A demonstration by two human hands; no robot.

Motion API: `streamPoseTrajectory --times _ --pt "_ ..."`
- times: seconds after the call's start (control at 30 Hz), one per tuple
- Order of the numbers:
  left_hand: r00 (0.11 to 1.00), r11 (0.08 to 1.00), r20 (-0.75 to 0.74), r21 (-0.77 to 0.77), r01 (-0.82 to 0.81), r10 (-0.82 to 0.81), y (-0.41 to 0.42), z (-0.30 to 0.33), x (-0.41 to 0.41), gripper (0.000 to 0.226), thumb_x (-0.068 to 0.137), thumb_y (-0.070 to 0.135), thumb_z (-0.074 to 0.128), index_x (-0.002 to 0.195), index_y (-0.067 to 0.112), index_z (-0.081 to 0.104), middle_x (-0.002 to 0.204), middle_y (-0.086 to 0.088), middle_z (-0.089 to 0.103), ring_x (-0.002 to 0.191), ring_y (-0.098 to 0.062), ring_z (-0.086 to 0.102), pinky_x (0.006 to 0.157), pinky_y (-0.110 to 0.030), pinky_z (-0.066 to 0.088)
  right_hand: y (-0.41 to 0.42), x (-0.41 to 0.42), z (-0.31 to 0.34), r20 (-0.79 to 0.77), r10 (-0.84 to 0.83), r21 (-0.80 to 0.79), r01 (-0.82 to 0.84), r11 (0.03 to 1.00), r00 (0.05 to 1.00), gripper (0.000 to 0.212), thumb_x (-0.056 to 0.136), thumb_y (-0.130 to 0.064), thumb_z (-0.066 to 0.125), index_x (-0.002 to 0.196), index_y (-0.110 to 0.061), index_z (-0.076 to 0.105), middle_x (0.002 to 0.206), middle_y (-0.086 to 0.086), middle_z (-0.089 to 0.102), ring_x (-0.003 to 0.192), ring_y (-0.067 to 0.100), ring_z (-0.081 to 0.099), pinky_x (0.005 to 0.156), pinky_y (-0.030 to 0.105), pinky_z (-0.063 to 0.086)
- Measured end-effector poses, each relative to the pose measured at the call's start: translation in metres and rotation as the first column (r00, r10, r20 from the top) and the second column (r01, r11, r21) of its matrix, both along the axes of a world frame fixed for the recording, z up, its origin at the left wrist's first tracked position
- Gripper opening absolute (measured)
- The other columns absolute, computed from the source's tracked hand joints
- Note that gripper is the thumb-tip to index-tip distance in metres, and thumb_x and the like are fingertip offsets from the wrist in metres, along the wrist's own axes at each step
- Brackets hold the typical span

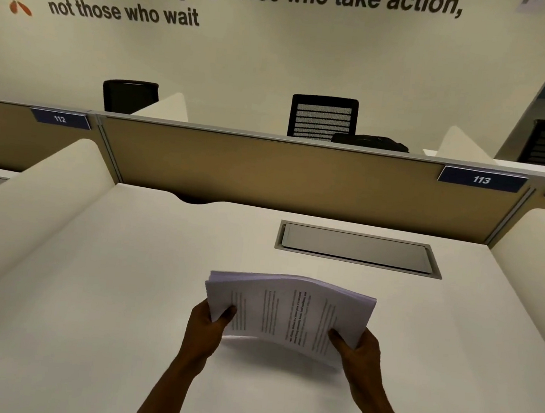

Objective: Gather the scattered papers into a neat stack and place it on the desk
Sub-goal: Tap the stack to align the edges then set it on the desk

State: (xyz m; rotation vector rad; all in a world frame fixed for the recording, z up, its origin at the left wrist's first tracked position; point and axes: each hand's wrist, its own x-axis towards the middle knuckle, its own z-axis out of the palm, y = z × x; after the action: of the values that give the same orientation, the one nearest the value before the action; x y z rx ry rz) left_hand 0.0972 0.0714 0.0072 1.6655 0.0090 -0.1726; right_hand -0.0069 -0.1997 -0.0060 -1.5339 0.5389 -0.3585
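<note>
Plainly, the stack of papers (pixel 288 312) hangs above the white bench (pixel 122 274), grasped at its near corners by the left hand (pixel 208 327) and right hand (pixel 355 351), each grip clenched with the thumb on top. Its middle bows upward; uneven pressure could let sheets slide and fan. Its long axis runs left to right, text lines pointing away from the person.

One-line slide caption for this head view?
Both hands, left and right, hold a paper stack above the desk.
</note>
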Motion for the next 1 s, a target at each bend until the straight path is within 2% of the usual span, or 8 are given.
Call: streamPoseTrajectory --times 0.17,0.33,0.47,0.6,0.7,0.77,0.87,1.0 --pt "0.997 0.993 -0.036 0.094 0.07 -0.067 -0.001 -0.002 -0.007 0.032 0.093 0.02 0.067 0.124 0.024 0.059 0.116 -0.002 0.071 0.116 -0.029 0.065 0.088 -0.034 0.058 -0.001 0.001 -0.001 -0.02 0.017 -0.034 -0.018 0.999 1.0 0.032 0.086 -0.009 0.072 0.116 -0.015 0.061 0.106 0.007 0.07 0.1 0.03 0.066 0.074 0.034 0.059" --pt "0.949 0.926 0.306 0.332 -0.181 0.076 0.001 0.048 -0.002 0.109 0.075 0.045 0.08 0.158 0.031 0.011 0.163 0.0 0.027 0.148 -0.022 0.03 0.117 -0.044 0.031 -0.009 0.002 0.027 -0.003 0.094 -0.197 -0.093 0.976 0.996 0.027 0.088 -0.016 0.07 0.106 -0.035 0.062 0.1 -0.003 0.071 0.093 0.022 0.068 0.066 0.025 0.054" --pt "0.73 0.817 0.61 0.562 -0.126 -0.307 -0.008 0.104 0.011 0.101 0.076 0.067 0.069 0.157 0.038 0.017 0.166 0.015 0.016 0.155 -0.007 0.004 0.114 -0.025 0.018 -0.012 0.008 0.073 0.023 0.213 -0.46 -0.179 0.87 0.977 0.037 0.088 -0.011 0.07 0.095 -0.046 0.062 0.087 -0.022 0.072 0.084 0.003 0.068 0.065 0.015 0.053" --pt "0.701 0.712 0.472 0.698 0.074 -0.535 -0.021 0.135 0.021 0.083 0.079 0.062 0.069 0.151 0.045 0.031 0.157 0.017 0.038 0.148 -0.003 0.029 0.116 -0.024 0.029 -0.013 0.014 0.126 0.031 0.346 -0.69 -0.23 0.686 0.938 0.008 0.088 -0.016 0.067 0.091 -0.024 0.069 0.078 -0.017 0.071 0.079 0.002 0.065 0.059 0.011 0.05" --pt "0.735 0.757 0.384 0.597 0.264 -0.559 -0.027 0.137 0.022 0.016 0.088 0.033 0.068 0.103 0.037 0.073 0.095 0.016 0.076 0.084 -0.003 0.069 0.075 -0.027 0.053 -0.008 0.016 0.156 0.014 0.399 -0.786 -0.237 0.571 0.917 0.01 0.083 -0.027 0.061 0.091 -0.025 0.066 0.078 -0.012 0.071 0.07 0.01 0.064 0.059 0.022 0.05" --pt "0.754 0.82 0.424 0.51 0.26 -0.502 -0.027 0.13 0.021 0.023 0.092 0.023 0.066 0.08 0.042 0.07 0.074 0.023 0.072 0.07 -0.003 0.066 0.063 -0.014 0.047 -0.011 0.015 0.167 0.042 0.375 -0.804 -0.191 0.563 0.926 0.02 0.082 -0.037 0.063 0.102 -0.035 0.063 0.083 -0.018 0.07 0.076 0.004 0.065 0.06 0.016 0.047" --pt "0.845 0.923 0.403 0.3 0.241 -0.352 -0.019 0.116 0.018 0.023 0.094 0.021 0.067 0.084 0.041 0.073 0.08 0.021 0.075 0.076 -0.005 0.071 0.063 -0.012 0.051 -0.028 0.012 0.163 0.164 0.175 -0.691 -0.013 0.723 0.971 0.071 0.072 -0.046 0.083 0.133 -0.043 0.046 0.107 -0.019 0.066 0.102 -0.003 0.061 0.081 0.013 0.047" --pt "0.954 0.981 0.239 -0.029 0.193 -0.181 -0.015 0.096 0.012 0.011 0.092 0.027 0.068 0.091 0.024 0.078 0.092 -0.001 0.079 0.08 -0.018 0.075 0.064 -0.022 0.057 -0.028 0.012 0.127 0.169 0.172 -0.091 -0.158 0.983 0.971 0.1 0.064 -0.033 0.09 0.145 -0.039 0.032 0.132 0.002 0.061 0.125 0.016 0.056 0.104 0.041 0.044"
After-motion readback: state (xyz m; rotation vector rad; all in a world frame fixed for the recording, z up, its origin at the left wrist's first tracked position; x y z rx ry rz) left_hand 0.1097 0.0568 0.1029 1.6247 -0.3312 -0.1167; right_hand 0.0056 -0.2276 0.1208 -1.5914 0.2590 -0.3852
